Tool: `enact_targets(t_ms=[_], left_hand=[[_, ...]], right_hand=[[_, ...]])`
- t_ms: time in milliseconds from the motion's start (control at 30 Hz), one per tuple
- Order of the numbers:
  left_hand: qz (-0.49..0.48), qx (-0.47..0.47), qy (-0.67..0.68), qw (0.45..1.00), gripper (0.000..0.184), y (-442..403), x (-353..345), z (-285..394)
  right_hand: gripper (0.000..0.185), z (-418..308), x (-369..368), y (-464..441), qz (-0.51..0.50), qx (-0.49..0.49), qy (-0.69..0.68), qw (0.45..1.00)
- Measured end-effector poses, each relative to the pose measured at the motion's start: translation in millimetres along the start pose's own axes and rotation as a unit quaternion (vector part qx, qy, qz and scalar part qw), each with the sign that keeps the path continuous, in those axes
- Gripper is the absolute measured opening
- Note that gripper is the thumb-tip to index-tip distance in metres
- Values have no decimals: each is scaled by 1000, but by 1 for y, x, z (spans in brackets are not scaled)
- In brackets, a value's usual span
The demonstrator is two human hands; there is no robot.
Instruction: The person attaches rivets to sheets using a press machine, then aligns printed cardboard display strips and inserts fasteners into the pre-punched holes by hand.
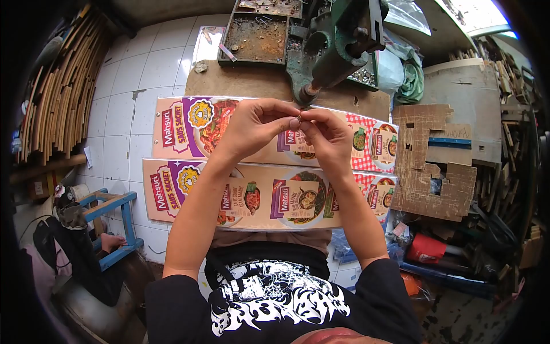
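My left hand (256,127) and my right hand (327,136) meet fingertip to fingertip above a printed sheet. Between the pinched fingers is a tiny metallic piece (298,118), too small to name; which hand carries its weight I cannot tell. Just beyond the fingertips stands the green press (338,51), its metal tip (309,93) pointing down near them. Below my hands lies the upper printed sauce-sachet sheet (182,150). Closer to my body, a matching lower printed sheet (260,221) lies alongside it, partly covered by my forearms.
Behind the sheets, a compartment tray (256,17) holding small metal parts adjoins the press on a brown board (246,83). A worn cut-out panel (412,189) lies to the right. Stacked wooden strips (63,86) and a blue stool frame (127,221) are at the left.
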State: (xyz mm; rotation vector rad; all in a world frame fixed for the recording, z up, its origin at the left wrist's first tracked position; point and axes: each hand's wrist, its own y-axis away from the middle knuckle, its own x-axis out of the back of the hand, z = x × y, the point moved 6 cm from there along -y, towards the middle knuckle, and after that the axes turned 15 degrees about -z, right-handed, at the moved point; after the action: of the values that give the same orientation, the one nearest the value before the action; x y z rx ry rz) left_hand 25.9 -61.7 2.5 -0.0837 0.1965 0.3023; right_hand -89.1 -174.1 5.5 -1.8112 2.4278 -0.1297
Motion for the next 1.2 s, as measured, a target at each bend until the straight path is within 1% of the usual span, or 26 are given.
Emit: enact_targets(t_ms=[133,333,600,700,767,833,867,967,1033,1200], left_hand=[[-8,30,18,999,22,1,-1,2],[-9,4,-43,999,19,1,-1,5],[-5,3,-64,998,19,1,-1,7],[3,10,-77,997,18,1,-1,10],[8,16,-83,996,18,1,0,8],[14,-16,-91,996,19,0,2,5],[14,-17,-92,996,19,0,3,3],[27,-12,-106,994,20,0,4,2],[38,7,-100,994,21,0,6,1],[50,12,-95,994,22,2,7,3]], right_hand=[[17,1,1,1,-8,-9,-2,1000],[16,-3,-1,1,-12,12,-24,1000],[14,-5,-1,1,-17,23,-37,999],[14,-3,1,2,-11,2,-31,999],[15,1,4,3,8,-26,-60,998],[15,6,8,4,5,-22,-79,997],[15,8,10,3,2,-18,-98,995],[14,9,12,3,17,-24,-122,992],[14,9,13,2,19,-26,-119,992],[14,8,11,2,31,-31,-105,994]])
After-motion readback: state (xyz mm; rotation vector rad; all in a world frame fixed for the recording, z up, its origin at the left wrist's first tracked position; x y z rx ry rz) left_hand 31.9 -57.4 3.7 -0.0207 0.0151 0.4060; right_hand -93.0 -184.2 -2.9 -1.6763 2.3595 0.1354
